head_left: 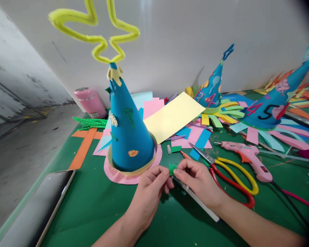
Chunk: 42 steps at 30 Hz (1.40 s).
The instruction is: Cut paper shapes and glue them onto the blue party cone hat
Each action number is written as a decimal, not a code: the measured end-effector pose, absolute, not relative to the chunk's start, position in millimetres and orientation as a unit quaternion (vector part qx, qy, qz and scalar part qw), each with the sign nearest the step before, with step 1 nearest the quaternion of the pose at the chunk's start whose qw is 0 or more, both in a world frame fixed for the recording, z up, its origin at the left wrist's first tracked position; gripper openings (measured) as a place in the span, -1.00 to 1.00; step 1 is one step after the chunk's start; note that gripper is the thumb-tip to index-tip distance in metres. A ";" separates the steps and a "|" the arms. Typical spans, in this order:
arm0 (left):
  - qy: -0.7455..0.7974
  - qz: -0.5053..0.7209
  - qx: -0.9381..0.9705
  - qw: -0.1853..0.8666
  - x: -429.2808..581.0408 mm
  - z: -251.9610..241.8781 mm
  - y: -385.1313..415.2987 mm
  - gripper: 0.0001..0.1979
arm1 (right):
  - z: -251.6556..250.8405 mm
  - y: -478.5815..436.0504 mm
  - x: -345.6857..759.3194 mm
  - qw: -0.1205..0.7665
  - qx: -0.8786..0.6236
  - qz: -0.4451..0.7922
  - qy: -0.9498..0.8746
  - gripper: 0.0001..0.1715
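Between my two hands is a small green paper piece (pixel 172 168), pinched from both sides. My left hand (pixel 153 183) has thumb and forefinger closed on its left edge. On the other edge, the fingertips of my right hand (pixel 197 178) grip it. Just behind my left hand stands a blue cone party hat (pixel 131 137) with a pink brim, stickers and a yellow fuzzy-wire shape (pixel 115 41) on its tip. A white pen (pixel 199 202) lies on the table under my right hand. Scissors (pixel 231 175) with red and yellow handles lie beside that hand.
A pink hot glue gun (pixel 249 156) lies at right. Two more decorated cone hats (pixel 212 85) stand behind, among coloured paper strips. A cream paper sheet (pixel 173 116) lies mid-table. A phone (pixel 38 206) is at left; a pink canister (pixel 90 103) stands near the wall.
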<state>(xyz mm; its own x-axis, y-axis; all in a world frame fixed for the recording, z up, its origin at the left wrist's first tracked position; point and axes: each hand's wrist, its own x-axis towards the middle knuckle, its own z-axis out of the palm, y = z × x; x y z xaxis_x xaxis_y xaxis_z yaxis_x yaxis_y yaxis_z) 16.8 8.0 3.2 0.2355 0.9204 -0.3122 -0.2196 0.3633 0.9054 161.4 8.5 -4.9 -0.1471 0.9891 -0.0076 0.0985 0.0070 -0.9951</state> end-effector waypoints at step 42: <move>0.419 0.383 0.371 0.735 9.8 5.9 11.3 -0.80 | -15.7 8.3 181.7 0.421 -0.365 0.166 -0.814 -0.73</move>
